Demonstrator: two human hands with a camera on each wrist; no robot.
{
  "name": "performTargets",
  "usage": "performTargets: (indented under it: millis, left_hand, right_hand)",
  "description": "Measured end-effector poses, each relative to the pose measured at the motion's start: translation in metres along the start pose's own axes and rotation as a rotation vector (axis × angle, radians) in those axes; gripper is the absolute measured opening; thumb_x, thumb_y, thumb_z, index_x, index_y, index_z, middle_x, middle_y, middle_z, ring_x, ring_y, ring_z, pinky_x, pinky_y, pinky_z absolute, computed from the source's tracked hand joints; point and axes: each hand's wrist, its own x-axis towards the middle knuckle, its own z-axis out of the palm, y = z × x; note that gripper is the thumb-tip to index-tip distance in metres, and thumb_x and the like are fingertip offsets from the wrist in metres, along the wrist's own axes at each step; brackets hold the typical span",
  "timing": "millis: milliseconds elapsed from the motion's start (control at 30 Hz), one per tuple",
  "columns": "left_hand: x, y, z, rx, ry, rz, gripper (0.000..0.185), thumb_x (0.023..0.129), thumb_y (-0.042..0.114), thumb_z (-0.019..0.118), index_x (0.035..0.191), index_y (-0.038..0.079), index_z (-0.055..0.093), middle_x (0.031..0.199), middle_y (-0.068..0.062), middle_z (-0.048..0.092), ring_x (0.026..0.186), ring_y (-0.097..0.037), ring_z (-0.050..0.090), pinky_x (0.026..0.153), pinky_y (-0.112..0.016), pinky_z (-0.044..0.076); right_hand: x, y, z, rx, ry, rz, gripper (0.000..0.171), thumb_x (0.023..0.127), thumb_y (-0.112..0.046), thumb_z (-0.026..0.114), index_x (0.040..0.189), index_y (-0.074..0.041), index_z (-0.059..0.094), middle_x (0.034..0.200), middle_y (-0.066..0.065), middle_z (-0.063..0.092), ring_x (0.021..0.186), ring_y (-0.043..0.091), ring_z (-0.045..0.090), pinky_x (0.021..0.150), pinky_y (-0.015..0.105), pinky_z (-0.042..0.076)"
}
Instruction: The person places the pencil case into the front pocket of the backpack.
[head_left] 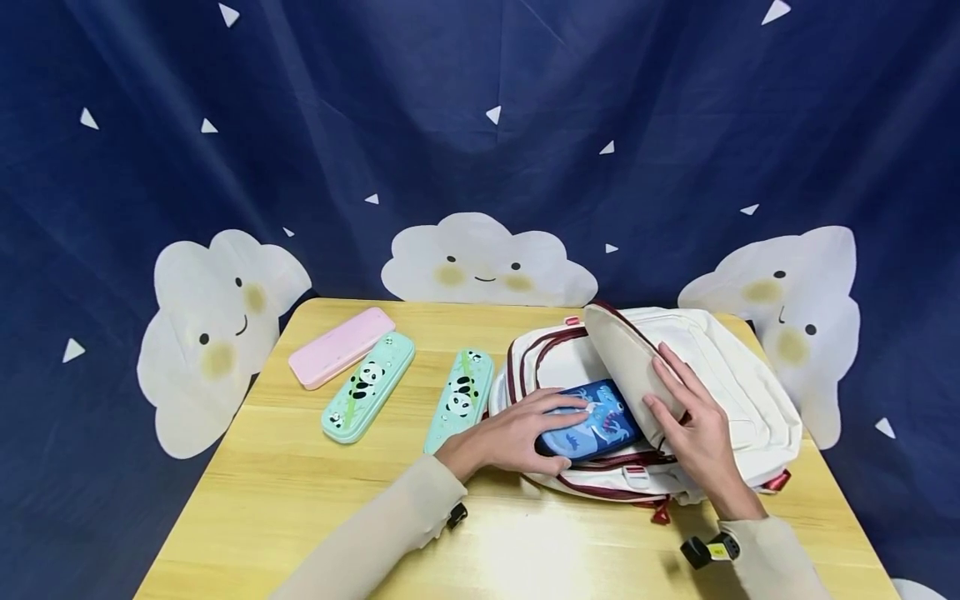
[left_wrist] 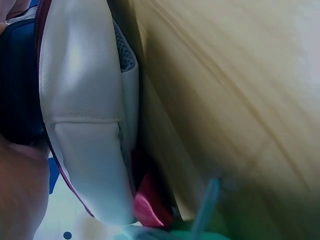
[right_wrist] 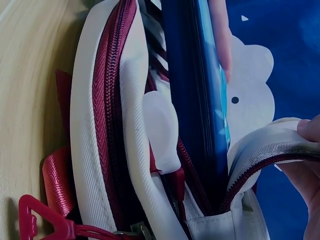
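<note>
Pressing blue pencil case (head_left: 592, 421), left hand (head_left: 517, 433) lies flat.

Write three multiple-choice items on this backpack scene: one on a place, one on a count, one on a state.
1. Where is the blue dinosaur pencil case?
A. on the pink case
B. in the backpack's opening
C. on the floor

2. How many pencil cases lie on the bare table?
A. one
B. three
C. five

3. The backpack flap is:
A. zipped shut
B. torn off
C. held open

Key: 1 B, the left hand presses it into the opening. 2 B, one pink case and two green panda cases. 3 C, the right hand lifts it.
</note>
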Motion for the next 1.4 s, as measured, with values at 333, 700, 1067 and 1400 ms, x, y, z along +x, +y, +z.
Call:
performTargets:
  millis: [333,700,1067,1400]
  left_hand:
    - [0.01,0.0,0.006,0.038,-0.098,-0.049,0.081,0.102,0.057,0.064,0.172,0.029,0.035,0.181,0.015,0.026,0.17,-0.031,0.022,0.138,-0.038,0.02]
    - [0.009,0.006,0.003,0.121,-0.153,-0.078,0.08,0.102,0.059,0.063,0.172,0.033,0.035,0.182,0.01,0.023,0.17,-0.03,0.021,0.138,-0.037,0.022]
    - [-0.009,0.026,0.002,0.197,0.004,-0.166,0.071,0.105,0.059,0.066,0.165,0.024,0.051,0.179,-0.006,0.035,0.163,-0.029,0.039,0.133,-0.038,0.034]
    - [-0.02,0.034,0.019,0.321,0.184,-0.187,0.073,0.101,0.064,0.07,0.157,0.019,0.06,0.168,-0.01,0.052,0.151,-0.031,0.056,0.125,-0.04,0.047]
  right_hand:
    - [0.0,-0.001,0.001,0.019,-0.002,0.014,0.076,0.076,0.028,0.081,0.146,0.002,0.066,0.161,0.021,0.058,0.156,0.005,0.046,0.126,0.013,0.034]
    - [-0.002,-0.001,0.0,0.016,-0.003,0.034,0.076,0.077,0.028,0.081,0.147,0.002,0.066,0.162,0.019,0.057,0.156,0.004,0.046,0.125,0.012,0.034]
    - [-0.001,-0.002,-0.002,0.015,-0.004,0.046,0.076,0.079,0.027,0.08,0.149,0.0,0.065,0.163,0.017,0.056,0.156,0.004,0.045,0.124,0.011,0.033]
    - [-0.002,0.001,-0.001,0.015,0.0,0.032,0.075,0.078,0.027,0.08,0.148,0.001,0.065,0.162,0.019,0.057,0.157,0.005,0.045,0.126,0.013,0.032]
